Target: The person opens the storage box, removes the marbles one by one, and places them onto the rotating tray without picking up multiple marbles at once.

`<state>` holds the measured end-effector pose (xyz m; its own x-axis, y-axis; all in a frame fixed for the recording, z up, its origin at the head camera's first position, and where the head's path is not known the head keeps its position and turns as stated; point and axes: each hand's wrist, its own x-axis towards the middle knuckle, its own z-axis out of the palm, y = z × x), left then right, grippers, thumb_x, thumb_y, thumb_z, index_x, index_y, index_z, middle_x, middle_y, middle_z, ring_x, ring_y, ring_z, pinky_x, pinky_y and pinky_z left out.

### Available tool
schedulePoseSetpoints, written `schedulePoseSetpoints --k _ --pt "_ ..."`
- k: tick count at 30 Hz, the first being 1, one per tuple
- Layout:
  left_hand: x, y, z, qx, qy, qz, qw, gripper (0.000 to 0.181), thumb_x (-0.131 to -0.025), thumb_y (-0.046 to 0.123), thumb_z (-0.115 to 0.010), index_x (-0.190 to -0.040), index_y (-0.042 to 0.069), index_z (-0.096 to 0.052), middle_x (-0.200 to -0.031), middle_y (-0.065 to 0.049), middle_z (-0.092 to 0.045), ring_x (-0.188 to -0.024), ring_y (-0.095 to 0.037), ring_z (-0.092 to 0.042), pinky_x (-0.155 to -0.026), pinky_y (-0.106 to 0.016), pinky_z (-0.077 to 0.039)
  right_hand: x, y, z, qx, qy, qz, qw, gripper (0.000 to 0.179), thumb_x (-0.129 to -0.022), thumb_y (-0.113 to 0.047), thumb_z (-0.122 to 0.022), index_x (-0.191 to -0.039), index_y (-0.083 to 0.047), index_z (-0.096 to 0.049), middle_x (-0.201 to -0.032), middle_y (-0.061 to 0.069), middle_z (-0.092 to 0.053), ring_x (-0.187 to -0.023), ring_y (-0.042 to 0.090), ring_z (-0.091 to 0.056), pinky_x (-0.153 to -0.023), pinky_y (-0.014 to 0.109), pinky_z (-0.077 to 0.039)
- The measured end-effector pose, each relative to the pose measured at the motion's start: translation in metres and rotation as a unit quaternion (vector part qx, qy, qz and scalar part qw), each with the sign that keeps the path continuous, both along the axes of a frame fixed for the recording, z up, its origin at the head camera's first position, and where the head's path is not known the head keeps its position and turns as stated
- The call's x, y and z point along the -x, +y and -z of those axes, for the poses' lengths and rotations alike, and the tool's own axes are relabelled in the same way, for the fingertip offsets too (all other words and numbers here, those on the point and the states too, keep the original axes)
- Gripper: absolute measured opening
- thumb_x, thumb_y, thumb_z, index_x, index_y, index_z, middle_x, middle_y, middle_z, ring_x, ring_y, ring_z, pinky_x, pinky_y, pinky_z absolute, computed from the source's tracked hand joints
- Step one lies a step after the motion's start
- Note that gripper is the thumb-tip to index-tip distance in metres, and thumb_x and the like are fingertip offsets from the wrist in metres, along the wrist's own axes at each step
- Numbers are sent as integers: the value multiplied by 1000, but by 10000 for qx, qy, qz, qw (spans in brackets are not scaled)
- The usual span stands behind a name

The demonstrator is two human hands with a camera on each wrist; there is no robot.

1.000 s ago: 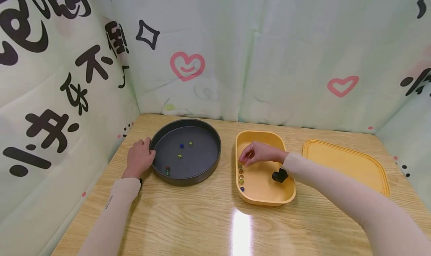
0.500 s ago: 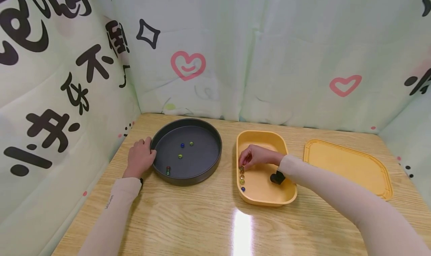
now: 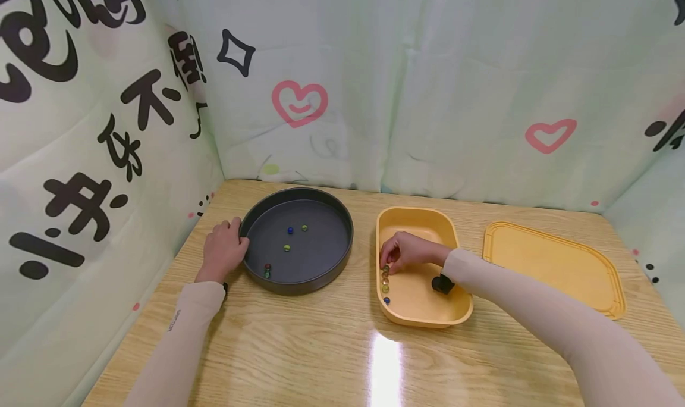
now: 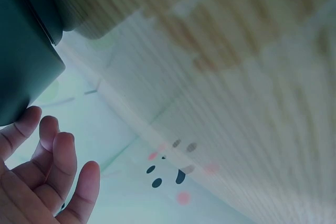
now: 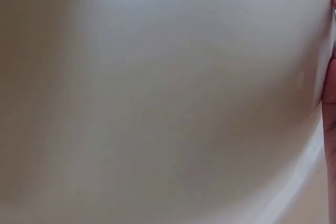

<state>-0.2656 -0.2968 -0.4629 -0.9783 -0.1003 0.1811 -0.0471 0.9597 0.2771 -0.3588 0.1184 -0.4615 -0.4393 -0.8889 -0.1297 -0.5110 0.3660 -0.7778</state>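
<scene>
In the head view my left hand [image 3: 222, 251] grips the left rim of a dark round pan [image 3: 338, 264], thumb over the edge. The left wrist view shows a fingertip against the outer side of the pan [image 4: 26, 72]. Several marbles lie in the pan, among them a blue marble [image 3: 291, 231] and a yellow-green marble [image 3: 286, 248]. My right hand [image 3: 409, 251] reaches into a yellow box [image 3: 428, 313] and pinches a marble [image 3: 386, 268] at the far end of a row. That row runs along the box's left wall, with another blue marble [image 3: 386, 300] nearest me.
A yellow lid [image 3: 556, 267] lies flat right of the box, partly behind my right forearm. Wooden tabletop [image 3: 299, 347] stretches in front of the pan and box. Printed curtains [image 3: 460, 97] enclose the back and sides. The right wrist view is mostly a blurred pale surface.
My right hand has come slightly nearer along the row, its fingertips now down at the far marble. My left hand stays on the pan's rim.
</scene>
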Motion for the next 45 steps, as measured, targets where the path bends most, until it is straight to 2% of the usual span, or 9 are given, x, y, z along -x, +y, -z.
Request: schedulePoseSetpoints --k 11,23,32,39,45 --pt "-1 0 -2 14 -20 3 10000 35 -85 17 -47 -114 -3 -49 -95 -26 -55 -85 -40 -51 -73 -52 -41 -1 0 -3 -66 231 70 9997 11 -74 2 -71 -84 -1 -74 -85 11 -71 -70 1 -56 -68 18 -50" --pt "-1 1 -2 16 -33 -8 10000 35 -85 17 -48 -114 -3 -49 -95 -26 -55 -84 -39 -51 -72 -51 -41 7 11 -10 274 245 -7 9993 12 -78 -2 -71 -90 1 -73 -87 15 -71 -73 -1 -59 -69 20 -51" --pt "-1 1 -3 -25 -65 -27 10000 38 -85 17 -47 -117 -3 -49 -98 -26 -55 -86 -40 -51 -74 -52 -41 7 13 -41 560 81 185 9982 15 -81 -1 -68 -93 8 -70 -92 23 -68 -76 3 -60 -74 23 -51" --pt "-2 0 -3 8 -94 -31 10000 39 -85 18 -48 -118 -4 -48 -98 -26 -54 -87 -40 -51 -74 -52 -41 11 13 -64 617 250 490 9966 18 -81 -7 -70 -95 4 -71 -95 18 -70 -78 5 -62 -77 28 -52" --pt "-2 1 -4 14 -32 -16 10000 36 -85 18 -48 -115 -3 -49 -96 -26 -55 -85 -39 -51 -73 -51 -41 12 8 -87 849 343 686 9934 15 -79 -6 -71 -93 -1 -73 -96 18 -69 -80 7 -63 -78 25 -52"
